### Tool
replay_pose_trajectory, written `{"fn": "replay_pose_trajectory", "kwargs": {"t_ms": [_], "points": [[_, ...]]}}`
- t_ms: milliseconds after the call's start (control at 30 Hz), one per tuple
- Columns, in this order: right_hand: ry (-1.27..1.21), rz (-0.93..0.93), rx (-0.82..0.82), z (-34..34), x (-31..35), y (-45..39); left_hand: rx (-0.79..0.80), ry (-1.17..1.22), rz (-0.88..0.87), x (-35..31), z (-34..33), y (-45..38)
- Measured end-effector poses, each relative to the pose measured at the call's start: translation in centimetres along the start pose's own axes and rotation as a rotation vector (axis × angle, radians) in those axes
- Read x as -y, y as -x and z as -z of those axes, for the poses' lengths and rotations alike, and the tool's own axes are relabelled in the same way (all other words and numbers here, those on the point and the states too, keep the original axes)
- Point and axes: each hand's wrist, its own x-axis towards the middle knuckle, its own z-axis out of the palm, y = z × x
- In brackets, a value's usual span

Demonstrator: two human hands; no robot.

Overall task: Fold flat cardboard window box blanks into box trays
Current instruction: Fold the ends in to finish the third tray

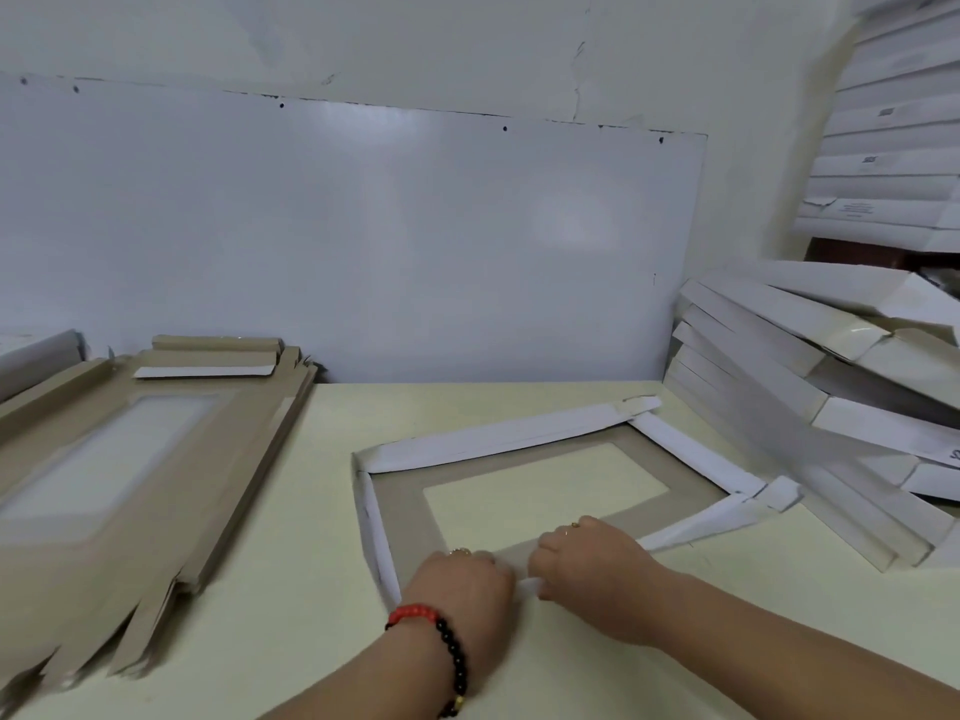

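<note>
Centre-right of frame, on the pale table [291,511]: grey-brown cardboard window box blank [410,522], three white walls folded up. Left hand [462,579] and right hand [587,558], grip curled on the near wall, last to fold. Flat blanks stack [156,475] left; finished white trays [810,381] right.

Room light even, diffuse, moderately bright; source not visible. Soft pale sheen across the white wall panel [363,241], no hard glare. Shadows faint: a thin dark strip under the panel's lower edge, weak shade beside the hands. Wide-angle bending strong at the edges; stacked white boxes [831,387] at right curve and smear. Overall slightly soft, motion blur on the brown blanks [130,485] at left.
</note>
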Motion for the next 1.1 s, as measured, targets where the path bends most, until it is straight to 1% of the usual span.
{"fn": "replay_pose_trajectory", "kwargs": {"t_ms": [67, 100, 200, 333, 467, 533, 567, 633, 767, 867, 967, 1033, 1100], "points": [[-0.098, -0.04, 0.029, -0.1, -0.3, 0.3, 0.057, -0.03, 0.004, 0.3, 0.3, -0.5], [-0.153, -0.104, 0.046, -0.3, -0.7, 0.5, 0.08, -0.052, 0.01, 0.8, 0.4, -0.6], [-0.203, -0.185, 0.143, -1.3, -2.4, 1.6, 0.109, -0.063, 0.05, 2.6, 0.4, -0.7], [-0.265, -0.342, 0.238, -1.7, -4.9, 3.9, 0.135, -0.112, 0.133, 6.1, 0.7, -1.1], [-0.312, -0.446, 0.28, -2.0, -5.9, 5.6, 0.099, -0.163, 0.206, 9.9, 0.5, -2.0], [-0.325, -0.477, 0.295, -1.8, -5.4, 5.4, 0.067, -0.205, 0.21, 10.3, 0.5, -2.7], [-0.314, -0.477, 0.303, -1.6, -5.0, 5.1, 0.05, -0.205, 0.203, 10.0, 0.4, -3.0], [-0.305, -0.472, 0.314, -1.0, -4.2, 4.5, 0.004, -0.124, 0.175, 8.0, 0.2, -3.5], [-0.305, -0.465, 0.326, 0.1, -2.4, 3.1, -0.124, 0.126, 0.02, -0.1, -1.3, -3.8], [-0.295, -0.432, 0.316, 0.6, -1.0, 2.2, -0.19, 0.26, -0.022, -4.7, -1.6, -3.7], [-0.373, -0.392, 0.32, 1.5, -0.5, 1.8, -0.179, 0.286, -0.002, -5.1, -1.5, -3.7], [-0.466, -0.304, 0.312, 2.3, -0.4, 1.8, -0.164, 0.269, -0.046, -4.1, -1.9, -3.6], [-0.658, -0.278, 0.299, 3.6, -0.6, 2.2, -0.151, 0.243, -0.117, -2.5, -2.1, -3.5]]}}
